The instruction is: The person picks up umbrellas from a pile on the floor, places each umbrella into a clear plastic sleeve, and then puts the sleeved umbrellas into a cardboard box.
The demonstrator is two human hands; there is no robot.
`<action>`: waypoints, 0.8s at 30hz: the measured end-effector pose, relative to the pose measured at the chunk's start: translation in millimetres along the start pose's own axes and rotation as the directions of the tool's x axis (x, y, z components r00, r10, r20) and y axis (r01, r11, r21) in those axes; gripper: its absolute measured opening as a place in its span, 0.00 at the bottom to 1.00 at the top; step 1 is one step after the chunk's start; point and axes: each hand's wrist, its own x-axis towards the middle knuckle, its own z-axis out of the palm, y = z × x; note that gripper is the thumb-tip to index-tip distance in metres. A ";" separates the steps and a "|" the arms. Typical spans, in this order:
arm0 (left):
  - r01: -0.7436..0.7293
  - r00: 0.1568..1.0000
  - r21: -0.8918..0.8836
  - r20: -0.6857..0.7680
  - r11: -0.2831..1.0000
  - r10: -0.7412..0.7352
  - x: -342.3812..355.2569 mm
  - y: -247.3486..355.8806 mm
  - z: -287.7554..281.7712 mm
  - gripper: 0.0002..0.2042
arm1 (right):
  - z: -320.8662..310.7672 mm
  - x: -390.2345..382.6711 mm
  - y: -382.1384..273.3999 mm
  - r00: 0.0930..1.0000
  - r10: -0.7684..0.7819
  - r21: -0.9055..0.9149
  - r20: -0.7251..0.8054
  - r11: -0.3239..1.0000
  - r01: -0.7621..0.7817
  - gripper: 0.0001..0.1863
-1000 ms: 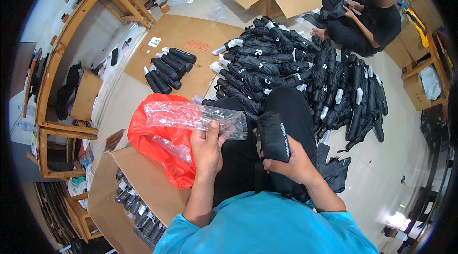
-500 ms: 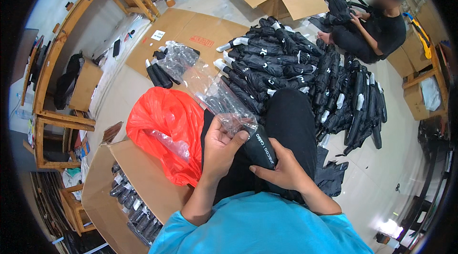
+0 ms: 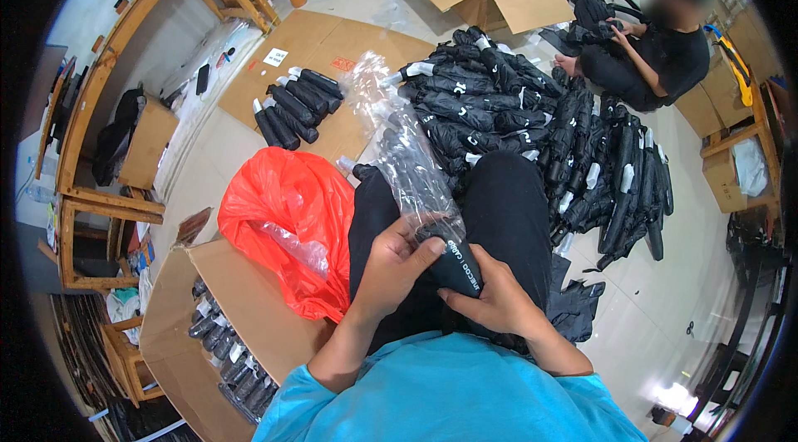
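Over my lap, a folded black umbrella [image 3: 457, 269] in its cover has white lettering along its side. My right hand [image 3: 500, 299] is closed around its near end, thumb on one side and fingers on the other. With thumb and fingers pinched, my left hand [image 3: 396, 266] grips the mouth of a long clear plastic sleeve [image 3: 407, 161] at the umbrella's far end. The far end appears to be just inside the sleeve. From there the sleeve stretches away over my knees toward the cardboard, looking otherwise unfilled.
A large pile of folded black umbrellas [image 3: 490, 101] lies ahead. Several more umbrellas [image 3: 291, 105] rest on flat cardboard [image 3: 332, 35]. To my left are a red plastic bag [image 3: 287, 222] and a carton [image 3: 249, 301] of wrapped umbrellas. Another person [image 3: 657, 43] sits beyond, near an open carton [image 3: 532, 8].
The clear sleeve has swung right and away, uncovering the umbrellas on the cardboard. My left hand has shifted slightly right and lower, with the sleeve mouth now at the umbrella's end.
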 end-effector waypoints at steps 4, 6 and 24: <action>-0.006 0.999 0.097 0.036 0.995 0.003 -7.7 -9.9 7.1 0.20 | 0.4 0.4 4.3 0.997 -0.040 -0.007 -0.068 0.999 0.040 0.30; 0.010 0.999 0.089 0.040 0.996 -0.013 -12.8 -17.4 13.0 0.20 | 0.8 -0.1 7.6 0.995 -0.007 -0.018 -0.097 1.000 0.005 0.31; 0.008 0.999 -0.006 0.040 1.000 -0.008 -25.3 -34.4 2.8 0.21 | 14.6 -48.7 37.0 0.994 -0.031 -0.101 -0.108 0.995 0.020 0.28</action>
